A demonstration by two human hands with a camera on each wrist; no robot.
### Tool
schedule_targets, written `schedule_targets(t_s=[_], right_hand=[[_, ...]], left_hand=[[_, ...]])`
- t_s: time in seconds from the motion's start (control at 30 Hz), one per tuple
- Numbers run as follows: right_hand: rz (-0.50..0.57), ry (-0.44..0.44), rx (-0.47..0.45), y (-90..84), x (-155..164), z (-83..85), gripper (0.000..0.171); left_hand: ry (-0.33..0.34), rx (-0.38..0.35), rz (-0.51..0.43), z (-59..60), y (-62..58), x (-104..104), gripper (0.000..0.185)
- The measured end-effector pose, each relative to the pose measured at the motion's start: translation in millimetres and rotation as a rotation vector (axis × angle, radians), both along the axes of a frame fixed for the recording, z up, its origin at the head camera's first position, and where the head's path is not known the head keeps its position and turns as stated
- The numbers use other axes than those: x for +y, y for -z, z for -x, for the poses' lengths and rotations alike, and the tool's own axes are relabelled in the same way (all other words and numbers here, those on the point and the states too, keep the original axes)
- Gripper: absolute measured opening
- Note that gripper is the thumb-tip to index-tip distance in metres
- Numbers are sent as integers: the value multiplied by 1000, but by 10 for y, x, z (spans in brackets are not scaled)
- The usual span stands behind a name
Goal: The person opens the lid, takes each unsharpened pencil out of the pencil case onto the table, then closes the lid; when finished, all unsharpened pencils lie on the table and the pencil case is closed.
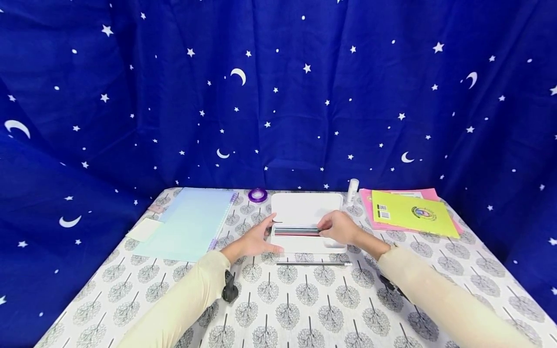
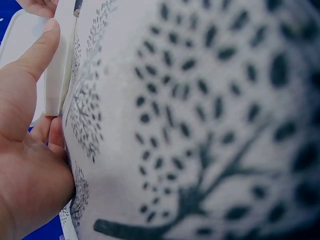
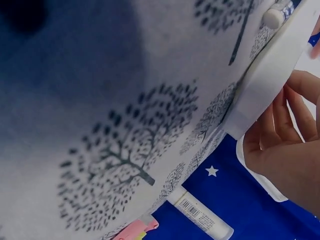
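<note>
A white pencil case (image 1: 310,245) lies on the table with its lid (image 1: 300,207) folded back. Several pencils (image 1: 296,231) lie side by side in its tray. My left hand (image 1: 256,240) holds the case's left end, thumb along the near wall and fingers round the end, as the left wrist view also shows. Over the tray, my right hand (image 1: 341,228) pinches at the right ends of the pencils; its fingertips are hidden behind the case wall (image 3: 275,70) in the right wrist view. A dark pencil (image 1: 311,264) with a white eraser lies in front of the case.
A purple tape roll (image 1: 257,195) sits behind left, and a white glue stick (image 1: 352,192) stands behind right. Spiral notebooks (image 1: 187,227) and a cream note pad (image 1: 144,229) lie at left. A yellow booklet (image 1: 409,212) on pink ones lies at right.
</note>
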State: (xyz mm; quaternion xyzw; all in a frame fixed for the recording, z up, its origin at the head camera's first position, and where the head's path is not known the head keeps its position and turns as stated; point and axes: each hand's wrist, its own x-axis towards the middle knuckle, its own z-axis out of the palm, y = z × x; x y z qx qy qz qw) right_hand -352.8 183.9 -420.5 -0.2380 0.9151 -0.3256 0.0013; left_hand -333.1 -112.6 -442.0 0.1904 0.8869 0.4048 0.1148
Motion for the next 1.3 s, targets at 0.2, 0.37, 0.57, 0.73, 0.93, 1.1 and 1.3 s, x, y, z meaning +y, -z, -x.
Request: schedule_targets(t_s=[0.2,0.37,0.57,0.73,0.93,1.1,1.3], right_hand=[[-12,-10,6,1,10,43,8],[-28,-5,4,4,0,59,8],[-28,-13,6,0,5,67,8],[-24,-14,12,6,17,74,8],[-9,-17,9,19,38,64,8],[-19,-26,28,35,59,58,8],[-16,-49,43,15,77,30,10]], left_hand=[[-7,0,3,5,-2,-1,114],[-5,-1,6,7,-2,-1,115],[-11,-3,6,-3,-16,1,114],[-9,-2,0,-7,-17,4,114],[-7,3,10,7,16,10,114],[-1,3,11,3,15,18,114],[-7,5,19,-6,7,22,114]])
